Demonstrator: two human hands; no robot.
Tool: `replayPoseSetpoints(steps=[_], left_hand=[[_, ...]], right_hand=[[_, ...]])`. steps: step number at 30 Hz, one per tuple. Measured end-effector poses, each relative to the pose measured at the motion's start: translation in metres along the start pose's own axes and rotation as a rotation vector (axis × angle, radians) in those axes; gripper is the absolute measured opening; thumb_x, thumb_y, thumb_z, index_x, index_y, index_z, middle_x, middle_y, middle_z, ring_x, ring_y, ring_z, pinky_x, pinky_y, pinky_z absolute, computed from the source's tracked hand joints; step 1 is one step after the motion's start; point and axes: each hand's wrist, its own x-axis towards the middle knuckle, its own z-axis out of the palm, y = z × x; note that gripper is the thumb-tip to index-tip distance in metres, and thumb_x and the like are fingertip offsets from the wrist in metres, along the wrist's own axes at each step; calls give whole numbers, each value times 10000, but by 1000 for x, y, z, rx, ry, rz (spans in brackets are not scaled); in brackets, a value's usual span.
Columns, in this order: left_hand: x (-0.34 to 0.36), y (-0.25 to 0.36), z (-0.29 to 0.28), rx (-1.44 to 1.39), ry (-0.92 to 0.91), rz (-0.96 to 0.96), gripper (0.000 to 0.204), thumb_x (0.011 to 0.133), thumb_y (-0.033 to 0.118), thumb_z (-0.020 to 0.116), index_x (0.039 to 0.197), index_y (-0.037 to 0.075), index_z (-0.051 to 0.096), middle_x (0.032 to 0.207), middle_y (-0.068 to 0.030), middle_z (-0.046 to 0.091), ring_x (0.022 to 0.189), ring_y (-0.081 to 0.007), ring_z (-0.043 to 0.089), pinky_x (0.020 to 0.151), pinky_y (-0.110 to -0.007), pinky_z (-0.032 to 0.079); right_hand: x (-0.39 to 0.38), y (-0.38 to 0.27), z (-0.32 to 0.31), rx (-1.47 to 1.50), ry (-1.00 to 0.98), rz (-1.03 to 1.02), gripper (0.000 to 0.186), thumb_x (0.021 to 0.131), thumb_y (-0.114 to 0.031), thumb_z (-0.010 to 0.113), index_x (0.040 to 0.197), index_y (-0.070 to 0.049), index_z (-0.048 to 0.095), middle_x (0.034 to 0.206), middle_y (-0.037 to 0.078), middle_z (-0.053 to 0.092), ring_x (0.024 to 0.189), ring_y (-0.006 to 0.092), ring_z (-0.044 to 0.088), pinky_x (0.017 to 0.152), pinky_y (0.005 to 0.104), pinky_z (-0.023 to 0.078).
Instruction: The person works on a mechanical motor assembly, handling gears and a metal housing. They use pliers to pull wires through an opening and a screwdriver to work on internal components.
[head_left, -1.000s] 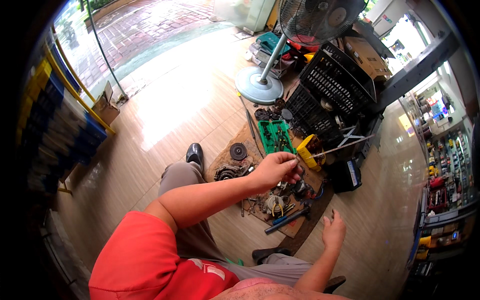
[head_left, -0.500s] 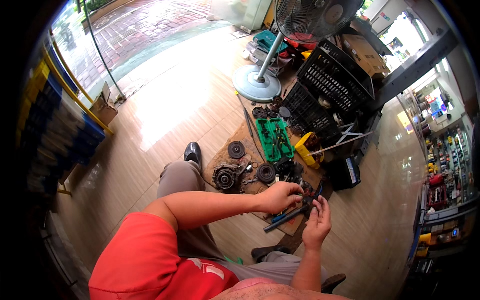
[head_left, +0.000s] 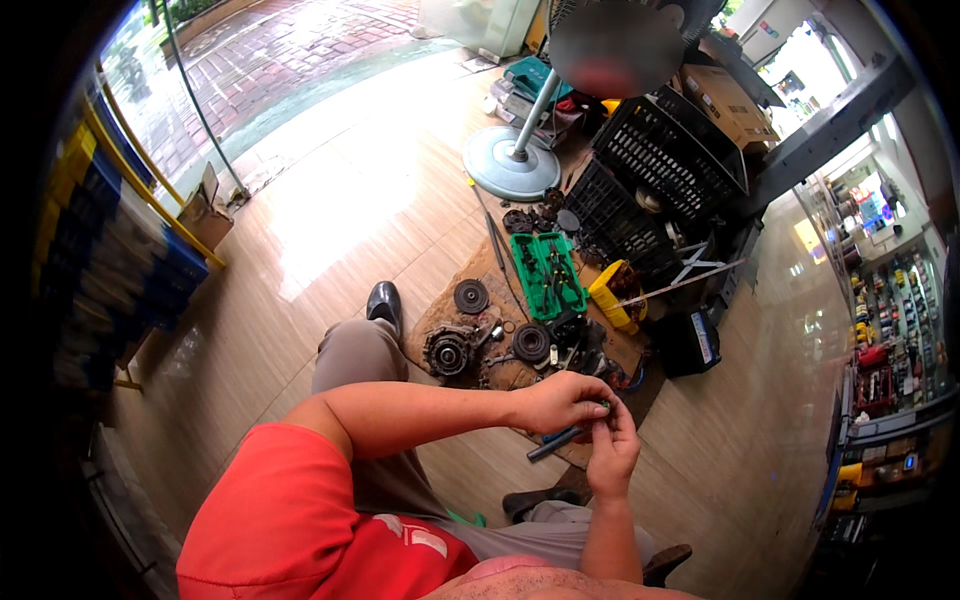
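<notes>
Head view clock: centred on the meeting fingertips, 12 toward the top edge.
Left hand (head_left: 563,401): reaching in from 9 o'clock, palm down, thumb and fingers pinched together on a small dark piece (head_left: 606,405).
Small dark piece: at the clock's centre, between the fingertips of both hands, mostly covered; too small to name.
Right hand (head_left: 612,445): rising from 6 o'clock, fingers curled, thumb close to the left fingertips; cannot tell whether gripping the piece or merely touching.
Dark bar (head_left: 552,444): at 8 o'clock, near the hands, far end hidden behind them.
Dark ringed disc (head_left: 531,342): at 11 o'clock, lying flat on the cardboard (head_left: 440,312).
Ribbed disc (head_left: 471,296): at 10 to 11 o'clock, farther out, also flat.
Round motor part (head_left: 449,352): just above 9 o'clock, ringed opening upward.
Green case (head_left: 549,275): between 11 and 12 o'clock, lying open, dark items inside.
Yellow housing (head_left: 606,291): at 12 o'clock, just beside the case.
Black box (head_left: 684,345): at 2 o'clock, pale label on one side.
Fan base (head_left: 512,163): past the case, between 11 and 12 o'clock, round and pale.
</notes>
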Motion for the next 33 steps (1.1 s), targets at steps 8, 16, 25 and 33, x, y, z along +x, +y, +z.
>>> replayPoseSetpoints(steps=[8,16,25,33], left_hand=[[-3,6,-1,-64,60,-26,234,1005,138,589,1203,13,593,912,-21,646,794,-76,580,707,-263,523],[-1,3,-3,-278,87,-101,229,1038,139,523,1235,39,583,999,-22,685,853,-87,649,696,-251,529],[5,5,-14,-485,119,-80,231,1049,144,493,1235,29,567,1008,-45,687,815,-113,651,694,-263,529],[7,22,-34,-602,248,-94,248,1053,199,503,1232,33,547,1034,-70,674,840,-134,656,719,-275,527]], right_hand=[[1,9,-5,-175,119,-41,213,958,-62,638,1143,45,647,937,78,710,833,135,654,749,285,529],[1,-2,-5,-485,157,-246,89,915,-53,668,962,21,660,812,119,683,737,189,647,689,326,516],[2,-15,-6,-625,201,-324,64,911,-49,672,942,4,656,773,123,663,692,209,641,644,337,511],[9,-14,-25,-673,289,-379,59,907,-49,676,944,-5,666,771,122,660,668,195,625,630,324,503]])
